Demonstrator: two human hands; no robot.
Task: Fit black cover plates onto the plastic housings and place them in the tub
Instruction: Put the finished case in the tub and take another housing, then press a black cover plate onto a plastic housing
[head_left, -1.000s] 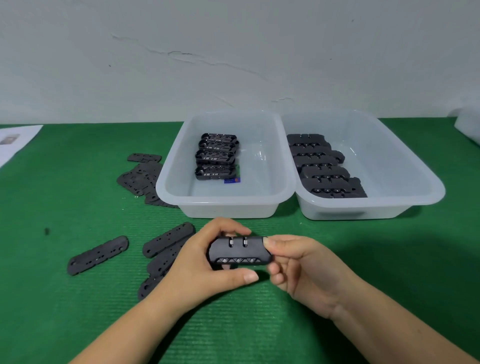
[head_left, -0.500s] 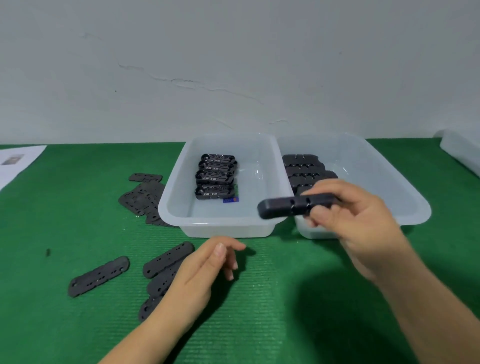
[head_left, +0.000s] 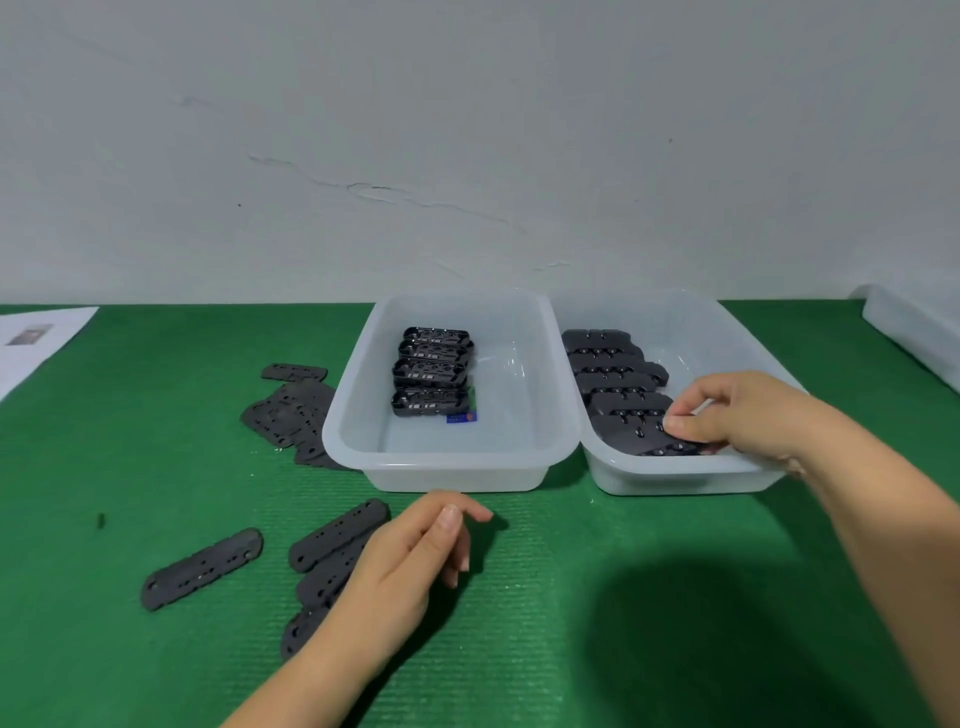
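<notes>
My right hand reaches into the right clear tub and pinches an assembled black housing, which lies at the near end of a row of assembled housings. My left hand hovers over the green mat with loosely curled fingers and holds nothing. The left clear tub holds several bare housings stacked in a row. Loose black cover plates lie just left of my left hand, with another plate farther left.
A pile of more cover plates lies against the left tub's left side. A sheet of paper sits at the far left edge. Part of another clear container shows at the far right. A wall stands behind the table.
My right hand has carried the assembled housing away from my left hand into the right tub and lowered it onto the row. My left hand let go and stayed over the mat.
</notes>
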